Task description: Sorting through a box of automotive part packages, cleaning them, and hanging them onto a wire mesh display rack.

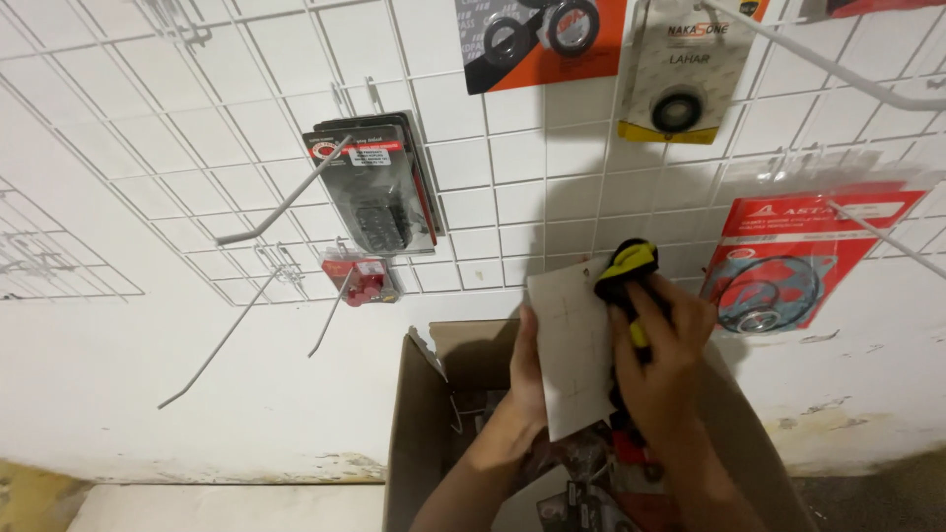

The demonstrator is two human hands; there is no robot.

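- Our left hand (527, 369) grips the pale rectangular card (572, 345) by its left edge.
- Our right hand (662, 355) closes on a black-and-yellow packaged part (627, 271) beside it.
- Both sit above the open brown cardboard box (419, 433), below the white wire wall grid (493, 197).

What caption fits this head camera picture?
Left hand and right hand lift a yellow-and-black packaged part above an open cardboard box.

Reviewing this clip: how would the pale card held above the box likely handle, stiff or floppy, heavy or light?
The pale card looks thin yet stays flat though the left hand grips only its edge, so probably fairly stiff. It seems light. The right hand holds a black-and-yellow item beside it, over the cardboard box.
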